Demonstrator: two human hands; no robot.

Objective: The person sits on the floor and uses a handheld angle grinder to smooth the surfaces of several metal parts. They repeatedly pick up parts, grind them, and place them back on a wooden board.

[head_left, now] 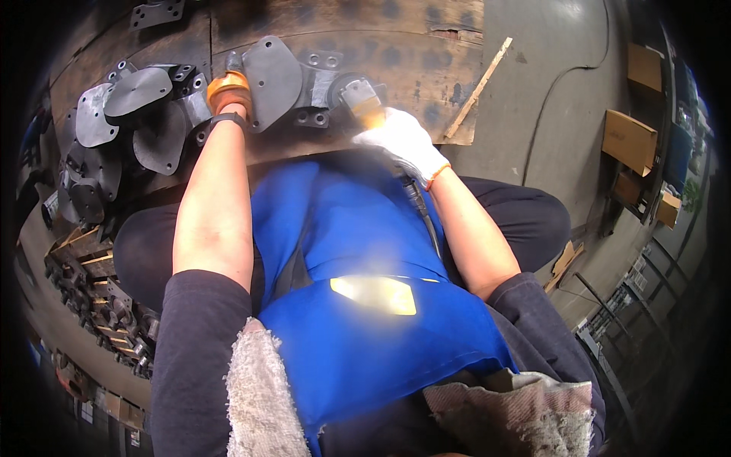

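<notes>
My left hand, in an orange glove with dark fingertips, is closed at the left edge of a grey metal bracket. The bracket has a broad rounded plate and, to its right, a section with drilled flanges. My right hand, in a white glove, grips an angle grinder. The grinder's round head is at the bracket's right end; blur hides whether they touch. Its dark cord hangs down past my blue apron.
More grey brackets are heaped at the left of the worn wooden table. A thin wood strip lies across its right edge. Cardboard boxes stand at the far right, and a cable runs along the floor.
</notes>
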